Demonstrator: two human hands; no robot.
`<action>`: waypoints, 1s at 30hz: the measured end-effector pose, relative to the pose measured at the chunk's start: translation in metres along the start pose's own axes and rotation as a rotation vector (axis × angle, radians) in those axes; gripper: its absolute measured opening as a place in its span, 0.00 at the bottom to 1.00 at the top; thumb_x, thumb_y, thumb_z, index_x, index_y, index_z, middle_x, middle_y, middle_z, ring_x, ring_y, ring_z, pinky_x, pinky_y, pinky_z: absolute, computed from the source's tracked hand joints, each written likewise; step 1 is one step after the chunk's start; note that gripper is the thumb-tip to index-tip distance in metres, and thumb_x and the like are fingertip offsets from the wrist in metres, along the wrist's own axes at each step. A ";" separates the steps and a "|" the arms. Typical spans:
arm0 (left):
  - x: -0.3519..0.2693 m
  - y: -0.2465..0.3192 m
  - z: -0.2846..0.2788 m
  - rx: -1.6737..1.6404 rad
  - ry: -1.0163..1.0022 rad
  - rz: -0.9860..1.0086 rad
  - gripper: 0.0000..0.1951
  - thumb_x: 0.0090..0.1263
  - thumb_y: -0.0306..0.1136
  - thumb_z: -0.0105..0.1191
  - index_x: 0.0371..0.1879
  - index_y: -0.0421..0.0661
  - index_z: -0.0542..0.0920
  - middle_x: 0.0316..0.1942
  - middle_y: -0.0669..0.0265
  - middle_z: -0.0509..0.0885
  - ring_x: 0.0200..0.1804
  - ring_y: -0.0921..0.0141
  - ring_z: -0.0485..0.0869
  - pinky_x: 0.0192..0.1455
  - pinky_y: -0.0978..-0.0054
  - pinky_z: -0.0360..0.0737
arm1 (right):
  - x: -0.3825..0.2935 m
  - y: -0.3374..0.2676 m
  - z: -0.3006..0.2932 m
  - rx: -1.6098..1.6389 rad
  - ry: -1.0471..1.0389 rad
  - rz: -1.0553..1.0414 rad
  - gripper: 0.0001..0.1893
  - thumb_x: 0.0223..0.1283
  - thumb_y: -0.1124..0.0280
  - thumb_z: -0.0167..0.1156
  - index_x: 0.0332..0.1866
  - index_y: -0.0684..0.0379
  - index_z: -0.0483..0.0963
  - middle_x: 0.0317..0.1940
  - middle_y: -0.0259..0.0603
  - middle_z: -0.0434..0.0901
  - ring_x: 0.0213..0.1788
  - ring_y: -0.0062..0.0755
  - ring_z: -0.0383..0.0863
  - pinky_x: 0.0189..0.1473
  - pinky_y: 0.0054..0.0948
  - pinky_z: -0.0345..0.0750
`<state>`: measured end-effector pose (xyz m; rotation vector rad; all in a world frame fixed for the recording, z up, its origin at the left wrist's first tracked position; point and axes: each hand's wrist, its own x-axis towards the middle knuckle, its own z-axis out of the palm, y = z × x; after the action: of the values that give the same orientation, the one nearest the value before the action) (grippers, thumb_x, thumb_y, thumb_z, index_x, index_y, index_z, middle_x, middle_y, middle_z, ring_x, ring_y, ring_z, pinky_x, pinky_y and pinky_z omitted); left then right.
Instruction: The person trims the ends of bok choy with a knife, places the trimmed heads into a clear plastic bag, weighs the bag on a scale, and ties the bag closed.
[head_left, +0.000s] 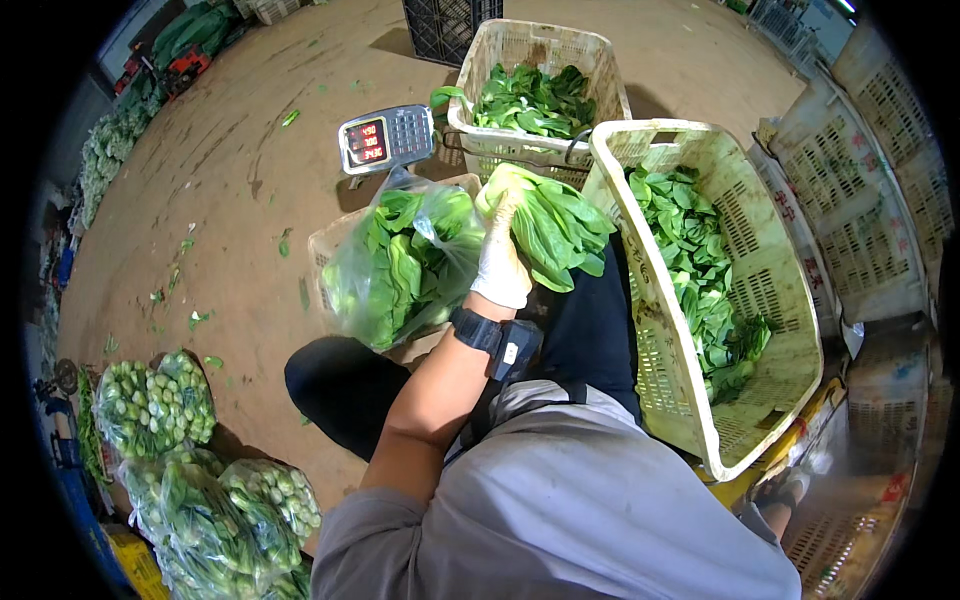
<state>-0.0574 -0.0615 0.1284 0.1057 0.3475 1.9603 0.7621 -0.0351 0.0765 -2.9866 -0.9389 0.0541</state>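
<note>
My left hand (501, 266), in a white glove, grips a head of bok choy (566, 225) by its pale base; the leaves fan out to the right. Just left of it, an open clear plastic bag (409, 277) full of bok choy stands in a low pale basket (319, 262). My right hand (796, 484), also in a white glove, is low at the far right beyond the large basket; it is small and blurred, and its fingers cannot be made out. The tilted large yellowish basket (716, 465) beside my right leg holds loose bok choy leaves (694, 262).
A digital scale display (386, 139) with lit red figures stands behind the bag. Another basket (540, 37) of greens and a black crate (450, 30) are farther back. Filled vegetable bags (217, 517) lie at lower left. Stacked crates (840, 195) line the right side.
</note>
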 end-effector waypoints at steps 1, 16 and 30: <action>0.000 -0.001 -0.001 0.012 -0.006 -0.002 0.25 0.63 0.43 0.60 0.56 0.49 0.69 0.49 0.65 0.77 0.51 0.66 0.78 0.54 0.62 0.78 | -0.006 0.000 0.002 -0.044 0.000 0.018 0.28 0.58 0.55 0.58 0.59 0.65 0.68 0.54 0.57 0.75 0.53 0.48 0.76 0.56 0.36 0.72; -0.018 -0.036 0.014 0.444 -0.078 0.163 0.40 0.57 0.21 0.63 0.67 0.56 0.56 0.58 0.68 0.68 0.58 0.72 0.69 0.63 0.75 0.68 | -0.425 -0.357 -0.129 1.046 -0.644 -1.620 0.50 0.44 0.46 0.68 0.71 0.56 0.53 0.69 0.46 0.56 0.71 0.43 0.56 0.71 0.40 0.52; -0.025 -0.004 0.008 0.656 -0.089 0.067 0.31 0.74 0.45 0.37 0.72 0.50 0.44 0.70 0.50 0.56 0.69 0.54 0.59 0.69 0.53 0.55 | -0.296 -0.379 -0.088 1.148 -0.897 -1.029 0.37 0.50 0.73 0.66 0.67 0.61 0.57 0.53 0.41 0.74 0.52 0.29 0.75 0.56 0.28 0.72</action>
<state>-0.0419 -0.0812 0.1366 0.6297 0.9249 1.8298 0.3062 0.1069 0.1808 -1.1664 -1.5636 1.3637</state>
